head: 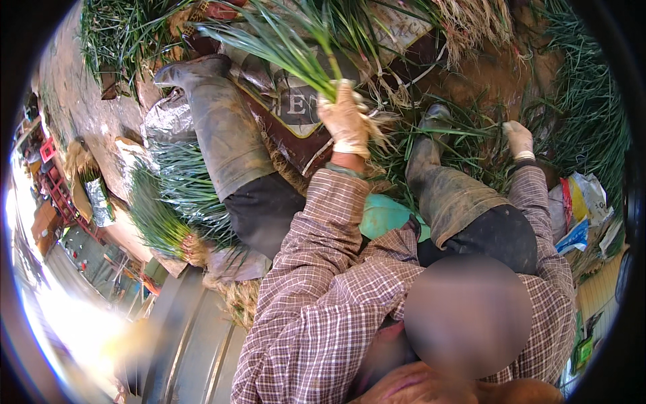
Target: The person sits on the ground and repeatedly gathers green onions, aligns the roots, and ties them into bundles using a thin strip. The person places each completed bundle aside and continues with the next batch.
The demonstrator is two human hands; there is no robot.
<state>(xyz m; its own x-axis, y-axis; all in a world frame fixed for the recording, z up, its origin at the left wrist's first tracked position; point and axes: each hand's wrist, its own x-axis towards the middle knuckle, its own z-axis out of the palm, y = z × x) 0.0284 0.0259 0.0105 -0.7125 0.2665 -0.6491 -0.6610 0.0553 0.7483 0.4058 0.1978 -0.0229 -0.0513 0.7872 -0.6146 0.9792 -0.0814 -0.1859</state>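
Observation:
My left hand, in a pale glove, is closed around a small bunch of green onions. Their long leaves point up and left, and pale roots stick out on the other side of the fist. My right hand, also gloved, is low over the ground beyond my right boot. Its fingers look curled against loose green leaves; whether it grips them is unclear. Under the left hand lies a dark printed sack bearing writing, with more rooted onions on it.
My rubber boots stretch out either side of the sack. Heaped green onions lie at right. A bundle with roots lies at left. Loose roots hang at the top. Plastic bags sit beside my right arm.

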